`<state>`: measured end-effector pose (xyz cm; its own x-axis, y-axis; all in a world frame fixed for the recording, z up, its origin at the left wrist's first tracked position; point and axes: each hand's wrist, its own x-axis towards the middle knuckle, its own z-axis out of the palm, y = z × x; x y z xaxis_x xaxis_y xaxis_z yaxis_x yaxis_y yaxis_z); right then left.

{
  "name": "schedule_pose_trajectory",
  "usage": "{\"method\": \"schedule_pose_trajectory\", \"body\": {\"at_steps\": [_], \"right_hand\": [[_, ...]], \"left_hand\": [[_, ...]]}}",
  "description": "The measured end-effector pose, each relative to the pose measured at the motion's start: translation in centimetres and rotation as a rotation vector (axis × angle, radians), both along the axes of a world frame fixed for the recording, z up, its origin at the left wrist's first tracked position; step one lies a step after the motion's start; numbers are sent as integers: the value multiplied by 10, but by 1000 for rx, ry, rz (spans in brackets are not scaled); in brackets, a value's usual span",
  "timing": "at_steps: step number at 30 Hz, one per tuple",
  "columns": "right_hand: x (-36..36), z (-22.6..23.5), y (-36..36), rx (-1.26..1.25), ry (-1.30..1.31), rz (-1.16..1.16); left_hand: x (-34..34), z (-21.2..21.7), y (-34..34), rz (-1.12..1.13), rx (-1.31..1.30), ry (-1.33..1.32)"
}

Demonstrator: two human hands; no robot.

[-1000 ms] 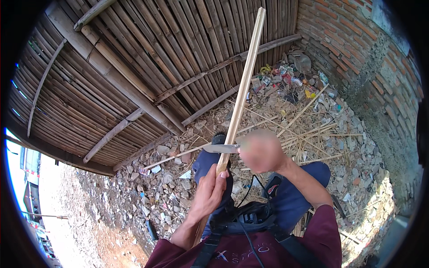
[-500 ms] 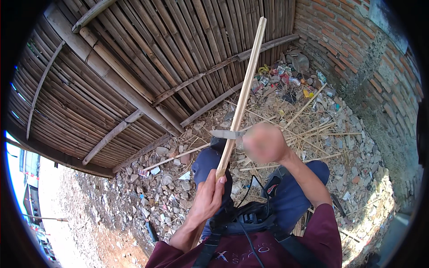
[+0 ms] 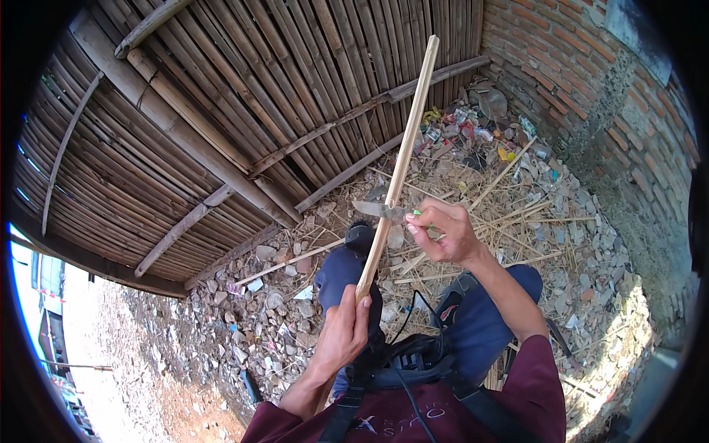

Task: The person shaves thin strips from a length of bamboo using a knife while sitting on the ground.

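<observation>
My left hand (image 3: 344,328) is closed round the near end of a long, pale split bamboo strip (image 3: 402,164), which slants up and away to the right. In my right hand (image 3: 444,232) is a knife (image 3: 374,210) with a green part showing at its handle. The blade lies crosswise against the strip, about midway along, its tip sticking out to the left. Fingers cover most of the knife's handle.
A bamboo slat wall (image 3: 221,96) rises ahead and to the left, a brick wall (image 3: 569,66) to the right. Rubble (image 3: 277,299), cut bamboo pieces (image 3: 509,177) and litter (image 3: 473,129) cover the ground. My knees (image 3: 502,299) are bent below the strip.
The bamboo strip's far end has dipped slightly. The knife has shifted a little up the strip and tilted, and my right hand's grip has turned so the fingers show.
</observation>
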<state>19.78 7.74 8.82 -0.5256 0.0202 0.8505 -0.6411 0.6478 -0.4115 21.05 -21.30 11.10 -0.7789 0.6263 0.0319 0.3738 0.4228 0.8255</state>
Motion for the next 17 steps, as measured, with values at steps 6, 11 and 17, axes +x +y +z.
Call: {"method": "schedule_pose_trajectory", "body": {"at_steps": [6, 11, 17], "right_hand": [[10, 4, -10, 54, -73, 50], [1, 3, 4, -5, -57, 17], [6, 2, -7, 46, -45, 46]], "left_hand": [[1, 0, 1, 5, -34, -15], [2, -1, -2, -12, -37, 34], [6, -3, -4, -19, -82, 54]]}}
